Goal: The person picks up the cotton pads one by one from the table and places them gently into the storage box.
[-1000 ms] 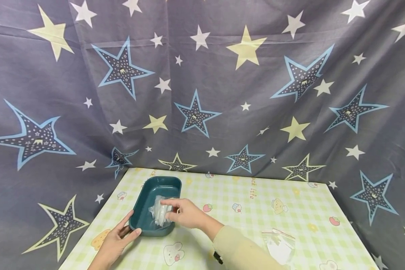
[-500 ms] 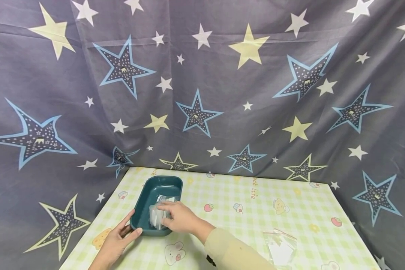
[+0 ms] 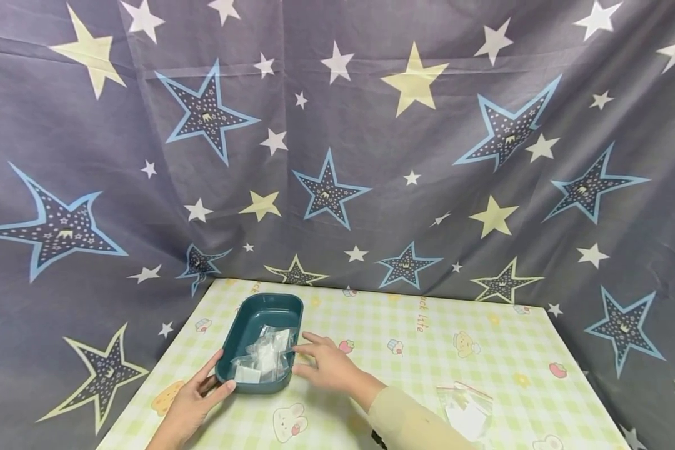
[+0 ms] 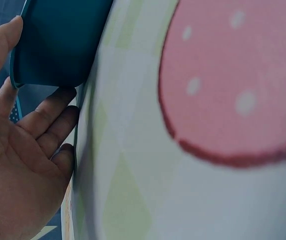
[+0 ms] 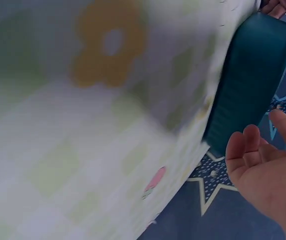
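**Two hands flank a teal tray of clear bags**

Several small clear plastic bags (image 3: 261, 359) lie loose in the teal tray (image 3: 242, 325), gathered toward its near end, where its walls keep them in one heap. The tray sits near the left edge of the table (image 3: 405, 375), closer to the front than to the far edge.

The left hand (image 3: 194, 403) holds the tray's near left corner, thumb along the front wall and fingers round the side; the left wrist view shows the fingers curled under the rim (image 4: 58, 45), a grip that probably stops the light tray sliding on the smooth cloth. The right hand (image 3: 329, 365) lies just beside the tray's right wall with fingers spread and relaxed, holding nothing. From the head view I cannot tell whether a fingertip touches the rim; the right wrist view suggests a gap between the palm (image 5: 267, 175) and the tray's wall (image 5: 247, 80).

Another clear bag with a red strip (image 3: 465, 409) lies flat toward the front right corner of the table, well apart from the tray. A star-printed cloth (image 3: 337, 137) hangs behind.
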Motion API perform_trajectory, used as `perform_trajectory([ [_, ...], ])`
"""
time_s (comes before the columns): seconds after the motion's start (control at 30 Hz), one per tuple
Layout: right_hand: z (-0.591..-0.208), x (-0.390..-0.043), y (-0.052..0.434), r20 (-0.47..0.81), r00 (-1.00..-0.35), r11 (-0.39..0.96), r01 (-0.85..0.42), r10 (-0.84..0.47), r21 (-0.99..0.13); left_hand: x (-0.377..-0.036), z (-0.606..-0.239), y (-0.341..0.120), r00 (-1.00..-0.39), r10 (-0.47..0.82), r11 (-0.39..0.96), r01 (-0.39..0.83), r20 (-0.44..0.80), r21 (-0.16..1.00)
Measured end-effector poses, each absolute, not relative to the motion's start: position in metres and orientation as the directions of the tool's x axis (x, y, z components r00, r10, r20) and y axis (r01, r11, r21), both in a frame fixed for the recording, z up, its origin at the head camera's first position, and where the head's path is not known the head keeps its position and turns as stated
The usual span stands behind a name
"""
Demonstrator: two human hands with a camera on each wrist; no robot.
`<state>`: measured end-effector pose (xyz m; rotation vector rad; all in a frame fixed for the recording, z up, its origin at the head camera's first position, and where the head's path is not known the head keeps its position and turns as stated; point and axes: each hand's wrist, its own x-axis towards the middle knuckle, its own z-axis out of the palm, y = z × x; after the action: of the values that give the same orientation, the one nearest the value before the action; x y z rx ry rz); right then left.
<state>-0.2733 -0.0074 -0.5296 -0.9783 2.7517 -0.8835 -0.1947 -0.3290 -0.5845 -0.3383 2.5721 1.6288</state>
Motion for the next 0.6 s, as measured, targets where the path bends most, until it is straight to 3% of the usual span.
perform_trajectory([
  [0.23,-0.539,-0.275,0.030,0.077,-0.799,0.623,-0.522,-0.597,-0.582,-0.195,-0.586,-0.328,-0.971,-0.150,0.404,-0.233,-0.187,0.885],
  [0.6,-0.535,-0.275,0.135,0.118,-0.830,0.692,-0.525,-0.545,-0.495,-0.196,-0.586,-0.327,-0.961,-0.145,0.370,-0.272,-0.234,0.889],
])
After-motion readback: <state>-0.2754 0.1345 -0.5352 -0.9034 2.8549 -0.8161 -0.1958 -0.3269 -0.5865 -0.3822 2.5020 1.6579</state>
